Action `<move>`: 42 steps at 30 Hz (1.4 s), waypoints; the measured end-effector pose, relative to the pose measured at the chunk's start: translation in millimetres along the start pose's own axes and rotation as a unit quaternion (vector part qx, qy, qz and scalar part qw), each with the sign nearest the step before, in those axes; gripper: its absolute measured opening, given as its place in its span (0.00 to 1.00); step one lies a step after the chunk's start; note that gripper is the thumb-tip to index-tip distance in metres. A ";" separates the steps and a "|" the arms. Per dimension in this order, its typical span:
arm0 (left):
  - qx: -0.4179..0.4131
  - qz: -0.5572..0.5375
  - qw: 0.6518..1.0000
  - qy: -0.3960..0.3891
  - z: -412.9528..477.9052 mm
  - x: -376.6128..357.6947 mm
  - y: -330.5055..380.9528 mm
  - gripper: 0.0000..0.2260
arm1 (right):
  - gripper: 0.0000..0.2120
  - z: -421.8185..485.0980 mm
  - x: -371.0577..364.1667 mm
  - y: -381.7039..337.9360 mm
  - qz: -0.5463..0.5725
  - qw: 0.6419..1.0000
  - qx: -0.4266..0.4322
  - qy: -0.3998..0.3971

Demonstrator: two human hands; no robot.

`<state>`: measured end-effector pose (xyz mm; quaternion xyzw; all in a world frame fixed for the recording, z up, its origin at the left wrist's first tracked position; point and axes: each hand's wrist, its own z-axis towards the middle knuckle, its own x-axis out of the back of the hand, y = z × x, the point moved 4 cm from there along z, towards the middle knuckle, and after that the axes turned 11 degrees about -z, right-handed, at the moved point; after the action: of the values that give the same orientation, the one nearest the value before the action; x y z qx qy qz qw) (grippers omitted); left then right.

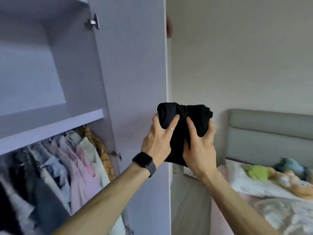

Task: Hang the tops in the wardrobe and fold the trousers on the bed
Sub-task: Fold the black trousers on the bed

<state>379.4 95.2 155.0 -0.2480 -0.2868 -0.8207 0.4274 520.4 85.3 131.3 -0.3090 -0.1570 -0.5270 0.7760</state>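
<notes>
As a person stands at the edge of an open wardrobe (50,68), both hands hold a folded black garment (181,116) up in the air, in front of the swung-out wardrobe door (135,65) and the pale wall beside it; the left hand (157,141) grips the bundle's left side, its fingers (174,122) curled round the cloth, with a thin ring (171,129) on one of them and a dark smartwatch (144,161) strapped to the wrist; the right hand (199,146) grips the right side, one of its fingers (192,128) laid long across the near face and pressed into the fabric, the others wrapped round the far edge; the garment is bunched at the top between the two grips and hangs flatter below, touching neither furniture nor bedding; whether it is trousers or a top cannot be told from the fold; to the left, inside the wardrobe, a lilac shelf (50,126) runs above a row of hanging clothes (67,158) in pink, pale blue, white, grey and a yellow print, packed close together; a metal hinge (93,22) sits high on the door's inner edge; to the right and lower down lies the bed (271,214), with a grey padded headboard (271,133), a rumpled pale cover and soft toys (288,177) heaped near the headboard, well apart from the garment
</notes>
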 end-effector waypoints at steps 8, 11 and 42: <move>0.090 0.160 0.980 0.078 -15.1 118.1 -108.9 0.35 | 0.35 32.1 -59.6 -149.4 0.126 0.983 0.133 -0.030; 0.103 0.206 0.968 0.100 -10.4 156.1 -150.3 0.33 | 0.35 51.4 -84.3 -205.2 0.164 0.971 0.165 -0.048; 0.378 0.209 0.896 0.105 135.1 219.6 -629.1 0.41 | 0.52 279.5 -490.6 -544.9 0.192 0.888 0.319 -0.271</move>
<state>-242.0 360.4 231.8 -0.0348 -0.4707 -0.5632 0.6783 -149.1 481.0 235.4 -0.1996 -0.4583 -0.1851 0.8461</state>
